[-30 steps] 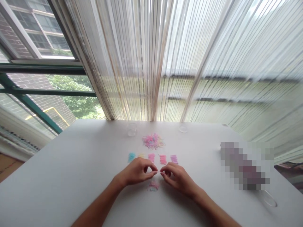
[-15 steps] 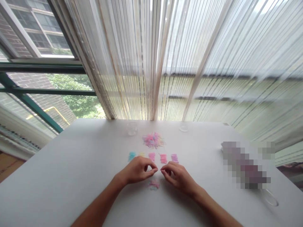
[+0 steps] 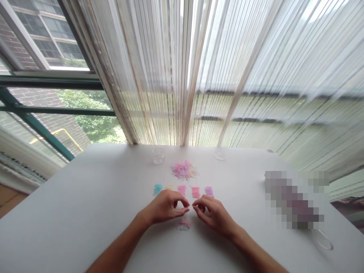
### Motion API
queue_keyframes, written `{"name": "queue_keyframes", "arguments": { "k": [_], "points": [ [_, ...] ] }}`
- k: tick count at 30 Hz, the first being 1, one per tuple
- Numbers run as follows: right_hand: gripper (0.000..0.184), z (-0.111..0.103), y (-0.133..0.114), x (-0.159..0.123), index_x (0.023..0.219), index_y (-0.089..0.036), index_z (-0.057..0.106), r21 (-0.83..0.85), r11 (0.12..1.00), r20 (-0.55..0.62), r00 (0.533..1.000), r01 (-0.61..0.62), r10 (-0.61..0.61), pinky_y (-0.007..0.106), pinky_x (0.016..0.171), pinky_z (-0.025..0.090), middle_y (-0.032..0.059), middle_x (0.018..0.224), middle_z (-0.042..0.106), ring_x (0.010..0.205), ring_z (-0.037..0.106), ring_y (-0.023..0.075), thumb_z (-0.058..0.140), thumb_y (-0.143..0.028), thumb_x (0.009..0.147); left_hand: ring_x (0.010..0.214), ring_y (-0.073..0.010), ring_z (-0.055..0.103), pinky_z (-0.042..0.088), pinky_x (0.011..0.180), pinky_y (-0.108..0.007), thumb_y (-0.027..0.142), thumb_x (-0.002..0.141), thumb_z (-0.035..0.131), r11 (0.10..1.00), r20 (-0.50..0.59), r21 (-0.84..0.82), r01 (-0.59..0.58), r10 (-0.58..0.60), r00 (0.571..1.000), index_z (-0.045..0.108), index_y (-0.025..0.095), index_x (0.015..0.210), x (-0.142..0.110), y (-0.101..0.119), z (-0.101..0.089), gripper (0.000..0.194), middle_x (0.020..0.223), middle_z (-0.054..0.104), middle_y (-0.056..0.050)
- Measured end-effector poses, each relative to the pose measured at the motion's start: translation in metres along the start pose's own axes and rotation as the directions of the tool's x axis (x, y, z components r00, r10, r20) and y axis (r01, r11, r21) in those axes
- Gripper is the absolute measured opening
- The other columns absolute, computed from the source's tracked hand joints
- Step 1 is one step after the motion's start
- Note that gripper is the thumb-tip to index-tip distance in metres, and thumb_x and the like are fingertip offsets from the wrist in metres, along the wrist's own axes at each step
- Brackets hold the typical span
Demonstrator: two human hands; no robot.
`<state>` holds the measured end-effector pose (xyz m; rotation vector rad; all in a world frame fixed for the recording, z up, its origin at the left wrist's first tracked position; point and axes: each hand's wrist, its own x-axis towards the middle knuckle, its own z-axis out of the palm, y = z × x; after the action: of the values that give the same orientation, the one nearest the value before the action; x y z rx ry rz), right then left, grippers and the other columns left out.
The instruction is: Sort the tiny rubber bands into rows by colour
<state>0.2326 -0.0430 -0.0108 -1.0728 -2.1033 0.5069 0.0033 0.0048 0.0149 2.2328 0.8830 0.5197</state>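
Note:
Over the middle of the white table [image 3: 85,212], my left hand [image 3: 163,206] and my right hand [image 3: 214,214] face each other, thumb and forefinger of each pinched together. Their fingertips almost meet; anything between them is too small to make out. Just below lies a little heap of thin pastel pieces [image 3: 184,225], perhaps tiny rubber bands. Beyond the hands runs a row of colour groups: blue [image 3: 157,189], yellow [image 3: 170,187], pink [image 3: 182,190], coral [image 3: 195,192] and purple [image 3: 209,190]. My left hand partly covers the yellow group. Farther back sits a larger mixed pile [image 3: 184,169].
A clear round jar [image 3: 158,156] stands near the back edge, and a clear lid-like disc [image 3: 219,155] lies to its right. A pixelated long object [image 3: 292,201] with a pale loop [image 3: 324,240] rests at the right. String curtains [image 3: 170,76] hang behind the table.
The hands stay pinched in nearly the same place, fingertips close together. The view has shifted very slightly, and the table things appear a little lower. Nothing on the table has visibly been moved.

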Motion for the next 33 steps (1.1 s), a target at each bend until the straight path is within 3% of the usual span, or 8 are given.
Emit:
{"name": "queue_keyframes", "arguments": {
  "k": [16, 33],
  "points": [
    [0.009, 0.0032, -0.0038, -0.0002, 0.093, -0.019, 0.069, 0.026, 0.996, -0.162, 0.984, 0.084, -0.078, 0.021, 0.059, 0.047, 0.0006, 0.071, 0.062, 0.061, 0.057, 0.0113, 0.060, -0.018, 0.094, 0.057, -0.0085, 0.048, 0.039, 0.056, -0.019, 0.018, 0.083, 0.067, 0.998, -0.063, 0.025, -0.057, 0.059, 0.996, 0.073, 0.019, 0.083, -0.0007, 0.0034, -0.0015, 0.006, 0.070, 0.067, 0.002],
    [0.006, 0.0045, -0.0017, -0.0010, 0.090, -0.020, 0.067, 0.047, 0.996, -0.155, 0.986, 0.072, -0.064, 0.020, 0.059, 0.047, -0.0006, 0.070, 0.061, 0.060, 0.056, 0.0105, 0.062, -0.016, 0.090, 0.059, -0.0087, 0.050, 0.040, 0.058, -0.019, 0.016, 0.081, 0.067, 0.996, -0.075, 0.031, -0.082, 0.084, 0.994, 0.072, 0.020, 0.084, -0.0009, 0.0040, 0.0014, 0.007, 0.072, 0.069, 0.002]
  ]
}}
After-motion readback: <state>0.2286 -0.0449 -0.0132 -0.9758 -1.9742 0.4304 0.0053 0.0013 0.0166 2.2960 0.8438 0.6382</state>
